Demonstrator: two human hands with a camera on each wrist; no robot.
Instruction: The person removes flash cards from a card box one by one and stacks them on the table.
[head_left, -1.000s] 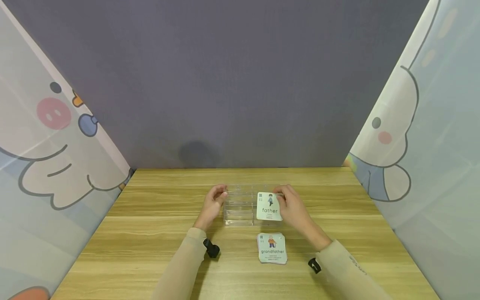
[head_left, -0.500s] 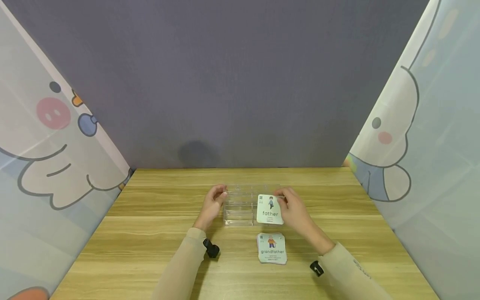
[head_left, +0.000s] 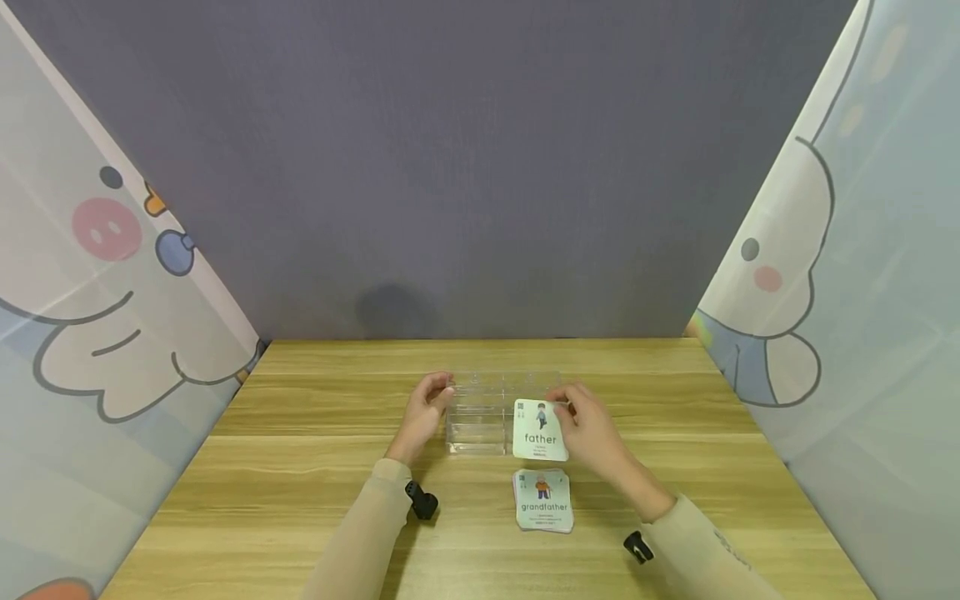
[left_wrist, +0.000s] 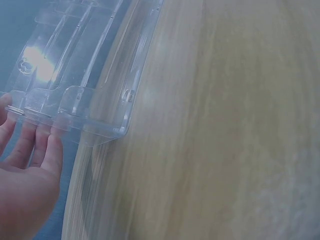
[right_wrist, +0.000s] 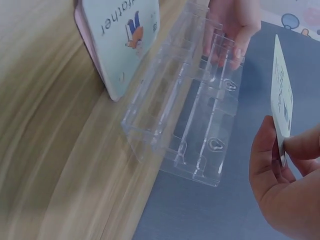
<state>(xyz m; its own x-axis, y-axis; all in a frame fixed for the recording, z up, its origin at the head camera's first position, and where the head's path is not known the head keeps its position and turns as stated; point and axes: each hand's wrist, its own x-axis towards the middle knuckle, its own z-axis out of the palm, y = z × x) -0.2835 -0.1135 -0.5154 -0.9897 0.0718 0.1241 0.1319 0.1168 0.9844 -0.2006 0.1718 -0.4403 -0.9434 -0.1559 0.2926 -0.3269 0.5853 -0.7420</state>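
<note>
A clear plastic tiered card rack (head_left: 476,431) stands on the table, with divided slots. My left hand (head_left: 420,417) holds it by its left end; in the left wrist view its fingers (left_wrist: 44,147) lie against that end wall. Between the thumb and fingers of my right hand (head_left: 597,433) is a "father" flash card (head_left: 540,440), pinched at its right edge. In the right wrist view this card (right_wrist: 281,95) is seen nearly edge-on, held apart from the rack (right_wrist: 185,105). In front of the rack lies a stack of flash cards (head_left: 543,504), "grandfather" on top.
The wooden table (head_left: 315,483) runs back to a grey wall (head_left: 480,167). Printed cartoon curtains (head_left: 90,317) flank it on both sides. A black wrist camera (head_left: 422,500) sits by the left sleeve and another black device (head_left: 638,547) by the right sleeve.
My right hand has brought the "father" card toward me, lower in the head view and closer to the stack. The left hand stays on the rack.
</note>
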